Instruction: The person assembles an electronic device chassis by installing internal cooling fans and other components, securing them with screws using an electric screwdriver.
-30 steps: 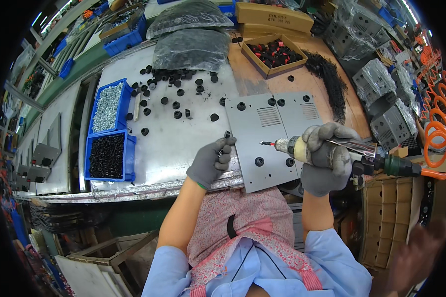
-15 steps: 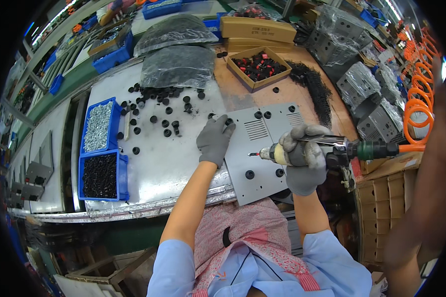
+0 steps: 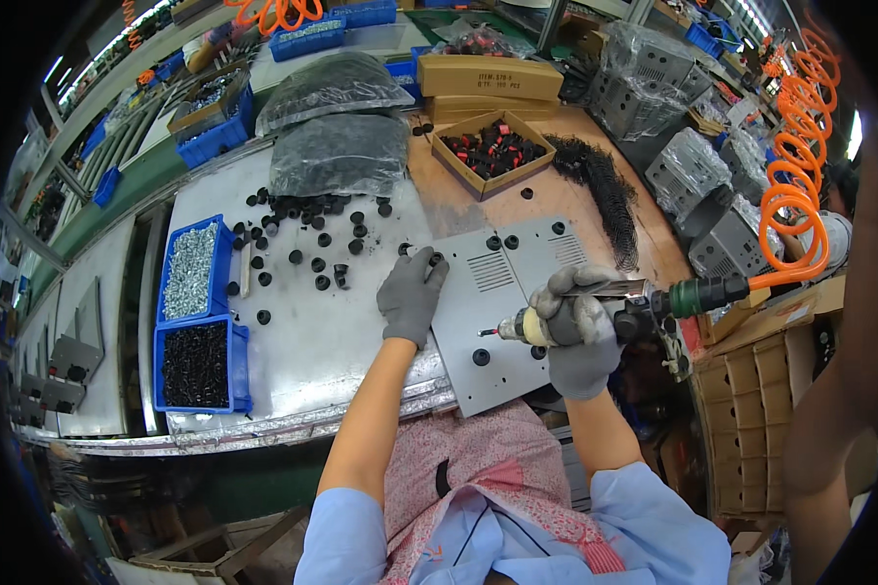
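Observation:
A grey sheet-metal panel with vent slots lies on the workbench and overhangs its front edge. Black rubber feet sit at several spots on it. At the panel's far left corner, my gloved left hand has thumb and fingers closed around a black rubber foot. My gloved right hand is wrapped around a pneumatic screwdriver, held over the panel's right part. The driver's bit points left, with a small tip, possibly a screw, above the panel. My right hand hides part of the panel's right side.
Loose black feet are scattered left of the panel. Two blue bins hold silvery parts and black screws. Behind stand plastic bags and a carton of black and red parts. An orange coiled hose trails right; a person's arm is there.
The whole view has shifted slightly. The screwdriver has come a little nearer to me over the panel, toward a near foot. My left hand keeps its place at the corner.

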`<state>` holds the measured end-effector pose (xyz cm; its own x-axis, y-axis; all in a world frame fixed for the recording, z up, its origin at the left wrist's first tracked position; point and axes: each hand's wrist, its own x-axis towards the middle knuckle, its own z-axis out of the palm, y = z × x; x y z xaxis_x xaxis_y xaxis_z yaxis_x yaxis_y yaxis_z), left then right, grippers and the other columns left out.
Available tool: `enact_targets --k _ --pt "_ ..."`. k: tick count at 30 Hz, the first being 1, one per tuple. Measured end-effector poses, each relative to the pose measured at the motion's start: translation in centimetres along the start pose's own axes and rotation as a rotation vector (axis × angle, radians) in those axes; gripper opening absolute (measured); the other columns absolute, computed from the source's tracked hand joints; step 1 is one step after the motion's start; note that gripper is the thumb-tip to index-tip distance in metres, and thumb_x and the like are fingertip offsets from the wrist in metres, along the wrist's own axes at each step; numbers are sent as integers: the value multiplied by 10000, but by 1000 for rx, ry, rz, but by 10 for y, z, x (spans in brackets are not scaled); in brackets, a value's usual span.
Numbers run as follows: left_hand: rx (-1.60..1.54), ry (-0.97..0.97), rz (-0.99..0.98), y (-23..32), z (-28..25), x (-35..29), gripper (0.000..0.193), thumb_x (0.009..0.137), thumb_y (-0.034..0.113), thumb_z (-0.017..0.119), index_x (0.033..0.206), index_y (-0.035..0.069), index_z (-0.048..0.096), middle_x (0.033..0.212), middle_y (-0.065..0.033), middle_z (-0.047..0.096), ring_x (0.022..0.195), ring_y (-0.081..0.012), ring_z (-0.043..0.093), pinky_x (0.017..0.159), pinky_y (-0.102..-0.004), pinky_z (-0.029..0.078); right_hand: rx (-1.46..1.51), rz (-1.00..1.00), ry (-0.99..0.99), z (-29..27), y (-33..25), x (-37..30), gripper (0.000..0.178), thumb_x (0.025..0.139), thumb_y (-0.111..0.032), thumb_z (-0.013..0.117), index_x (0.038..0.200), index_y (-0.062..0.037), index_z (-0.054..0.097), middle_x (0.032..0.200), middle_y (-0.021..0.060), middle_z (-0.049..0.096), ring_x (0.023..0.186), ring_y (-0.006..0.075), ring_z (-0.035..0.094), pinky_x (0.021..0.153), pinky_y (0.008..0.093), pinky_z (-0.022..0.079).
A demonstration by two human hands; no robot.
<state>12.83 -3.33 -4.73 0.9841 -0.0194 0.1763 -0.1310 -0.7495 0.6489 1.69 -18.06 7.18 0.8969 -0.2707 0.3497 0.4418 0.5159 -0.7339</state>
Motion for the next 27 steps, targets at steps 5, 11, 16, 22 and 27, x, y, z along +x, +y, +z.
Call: enact_targets --k 5,11,16,22,27 --pt "-10 -23 -16 0 1 2 297 830 395 545 1045 198 600 947 -81 593 824 -244 603 694 -367 468 -71 -47 9 -9 4 -4 243 810 -127 472 1044 -70 508 941 109 553 740 190 538 721 361 446" --pt "15 -2 -19 0 1 0 306 829 401 545 1056 201 596 949 -78 593 832 -246 604 696 -364 469 82 3 -225 -6 -5 5 317 884 -275 441 1141 -105 513 1156 139 518 944 240 550 843 397 424" --pt "-22 -9 -1 2 0 1 308 823 400 553 1049 195 596 938 -77 591 818 -246 601 681 -365 467 29 443 -575 10 -173 16 466 916 -418 230 1292 -199 394 1367 95 111 1214 290 220 996 485 198" --pt "3 16 12 -4 2 0 316 823 400 553 1059 194 595 937 -81 593 812 -245 602 676 -365 472 -13 726 -734 90 -207 26 545 940 -489 102 1373 -261 341 1498 78 -103 1374 312 42 1080 549 65" --pt "0 14 6 -3 2 1 332 825 401 552 1080 192 593 947 -83 594 817 -244 603 688 -361 472 7 690 -692 87 -208 20 539 936 -496 145 1373 -247 340 1489 95 -30 1348 303 116 1071 536 108"
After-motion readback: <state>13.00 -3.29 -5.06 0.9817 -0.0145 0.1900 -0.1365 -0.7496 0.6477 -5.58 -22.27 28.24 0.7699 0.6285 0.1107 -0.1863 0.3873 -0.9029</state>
